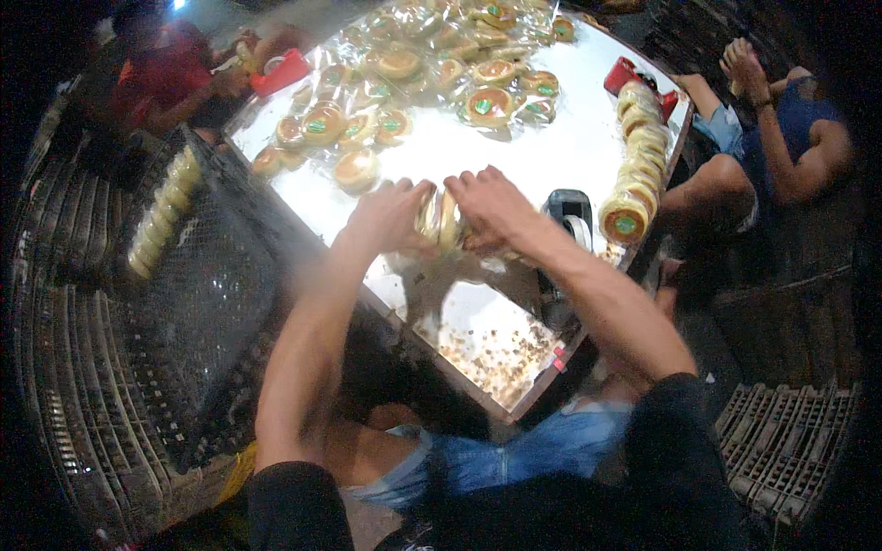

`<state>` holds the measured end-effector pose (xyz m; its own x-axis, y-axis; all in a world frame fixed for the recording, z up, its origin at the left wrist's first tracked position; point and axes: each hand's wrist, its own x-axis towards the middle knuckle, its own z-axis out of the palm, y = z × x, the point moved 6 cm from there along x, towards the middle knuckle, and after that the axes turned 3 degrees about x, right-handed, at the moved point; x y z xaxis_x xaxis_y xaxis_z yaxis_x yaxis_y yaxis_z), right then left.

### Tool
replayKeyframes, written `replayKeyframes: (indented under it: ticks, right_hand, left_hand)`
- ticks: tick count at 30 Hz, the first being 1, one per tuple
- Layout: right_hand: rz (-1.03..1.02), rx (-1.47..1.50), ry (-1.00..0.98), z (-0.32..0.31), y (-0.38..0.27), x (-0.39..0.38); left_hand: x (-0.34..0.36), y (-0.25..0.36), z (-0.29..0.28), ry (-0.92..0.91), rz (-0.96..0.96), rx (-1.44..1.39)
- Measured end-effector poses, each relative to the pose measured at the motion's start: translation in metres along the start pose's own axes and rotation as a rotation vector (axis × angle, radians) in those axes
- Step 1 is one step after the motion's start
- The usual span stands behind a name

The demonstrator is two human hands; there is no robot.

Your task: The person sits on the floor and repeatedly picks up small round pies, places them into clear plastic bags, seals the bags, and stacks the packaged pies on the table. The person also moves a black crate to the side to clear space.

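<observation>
Landmark for all places: the white table [560, 110].

The left hand [393, 219] and right hand [491, 209] face each other over the near part of the table. Held between them is a short set of wrapped buns [447, 220], at least two, standing on edge with faces together. The grip is narrow, fingers curled over the top and pressing from both ends; the exact count is hidden by the fingers. Whether the buns bear on the table cannot be told.

A loose heap of wrapped buns [400, 64] covers the table's far side. A long row of buns [643, 151] lies along its right edge, with a red dispenser [622, 75] at that row's far end. A dark holder with a white roll [574, 220] sits on the table inside that row, partly behind the right forearm. Brown crumbs [487, 354] litter the table's near corner.

Step in hand, as judged: aligning buns into a stack. The next move appears to call for even pressure from both palms, faces kept flush, and more buns drawn from the table's far side. Slack wrapping could let the stack buckle.
</observation>
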<state>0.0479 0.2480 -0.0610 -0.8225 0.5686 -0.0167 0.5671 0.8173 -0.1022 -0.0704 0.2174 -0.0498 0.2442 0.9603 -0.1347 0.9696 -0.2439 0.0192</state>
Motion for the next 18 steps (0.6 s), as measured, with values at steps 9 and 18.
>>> replayKeyframes:
  ticks: [9, 18]
  right_hand:
    - [-0.621, -0.026, 0.652, -0.231, -0.123, 0.059]
    - [-0.632, -0.218, 0.115, -0.102, -0.276, 0.098]
  left_hand:
    - [-0.163, -0.1, -0.208, 0.618, -0.111, 0.203]
    - [-0.274, -0.154, -0.046, 0.201, -0.431, -0.29]
